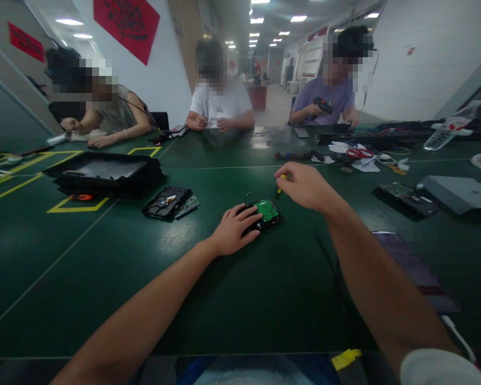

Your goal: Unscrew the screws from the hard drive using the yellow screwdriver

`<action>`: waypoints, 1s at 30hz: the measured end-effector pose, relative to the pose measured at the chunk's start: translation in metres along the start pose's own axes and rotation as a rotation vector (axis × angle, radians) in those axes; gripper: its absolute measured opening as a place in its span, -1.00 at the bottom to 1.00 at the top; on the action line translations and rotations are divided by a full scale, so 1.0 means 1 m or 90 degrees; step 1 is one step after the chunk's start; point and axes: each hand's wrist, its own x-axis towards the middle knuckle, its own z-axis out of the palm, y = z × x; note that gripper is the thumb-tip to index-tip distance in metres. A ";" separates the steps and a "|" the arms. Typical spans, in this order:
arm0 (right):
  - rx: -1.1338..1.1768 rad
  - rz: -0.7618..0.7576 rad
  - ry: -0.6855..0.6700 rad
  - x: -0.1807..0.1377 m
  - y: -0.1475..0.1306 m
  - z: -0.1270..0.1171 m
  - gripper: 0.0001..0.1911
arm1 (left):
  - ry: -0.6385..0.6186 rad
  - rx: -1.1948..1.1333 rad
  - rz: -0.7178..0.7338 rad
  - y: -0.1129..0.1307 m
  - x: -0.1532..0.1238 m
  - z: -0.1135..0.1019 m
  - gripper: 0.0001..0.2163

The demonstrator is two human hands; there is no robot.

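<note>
A hard drive (pixel 273 218) with a green circuit board facing up lies on the table in front of me. My left hand (pixel 237 227) rests across its left part, fingers spread and stretched out, covering some of the board. To the right of the drive and above the tabletop, my right hand (pixel 300 184) is closed around a small screwdriver (pixel 281 184) with a yellow and black handle. The screwdriver points down beside the drive, its tip not clearly visible. Tiny bits that look like screws (pixel 248 194) lie just behind the drive.
Left of the drive lie another black hard drive (pixel 164 205) and a loose circuit board (pixel 190 205). Black trays (pixel 104 170) are stacked farther left. At right are a drive (pixel 409 200), a grey metal box (pixel 460 193) and a tablet-like slab (pixel 404 267). Three people sit across the table.
</note>
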 end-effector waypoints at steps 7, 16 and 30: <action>0.018 -0.067 -0.021 -0.001 0.001 -0.001 -0.79 | 0.001 0.002 0.003 -0.001 0.000 0.001 -0.44; 0.049 -0.025 -0.003 -0.003 -0.002 0.000 -0.80 | -0.001 0.006 0.002 0.002 0.000 -0.001 -0.45; 0.009 -0.013 -0.002 -0.001 0.000 0.000 -0.73 | 0.000 0.005 0.003 0.002 0.000 -0.002 -0.45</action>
